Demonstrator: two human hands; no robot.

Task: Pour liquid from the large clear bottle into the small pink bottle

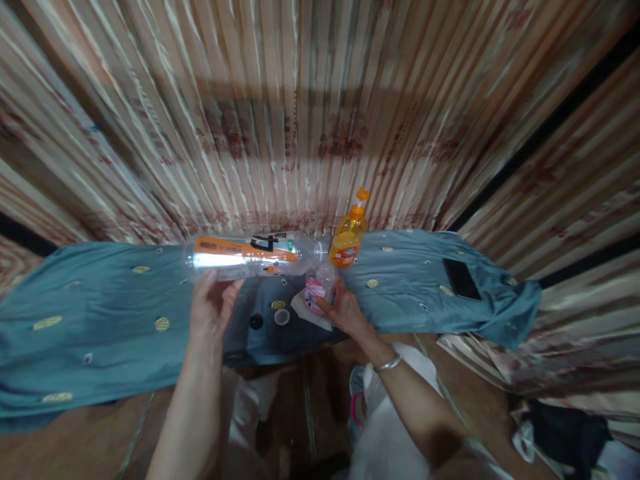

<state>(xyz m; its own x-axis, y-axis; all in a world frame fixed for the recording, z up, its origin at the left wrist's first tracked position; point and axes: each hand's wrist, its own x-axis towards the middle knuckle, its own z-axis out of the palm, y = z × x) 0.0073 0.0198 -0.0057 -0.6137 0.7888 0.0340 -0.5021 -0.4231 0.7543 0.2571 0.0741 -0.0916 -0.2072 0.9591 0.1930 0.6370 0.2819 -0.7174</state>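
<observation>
My left hand (214, 300) is closed around the underside of a large clear plastic bottle (245, 255) with an orange and silver label. This bottle lies tipped on its side in the air, its neck pointing right. Just below that neck stands a small clear bottle (316, 293) with a pink label, held by my right hand (345, 308). The two mouths are close together; whether they touch I cannot make out. Under the small bottle is a white tissue (300, 308). A dark cap (256, 322) and a clear round lid (282, 317) lie to its left.
Behind the small bottle stands an orange pump bottle (349, 237) of yellow liquid. A black phone (461, 279) rests toward the right end of the teal patterned cloth (115, 293). Pleated curtains (310, 120) hang right behind the covered surface.
</observation>
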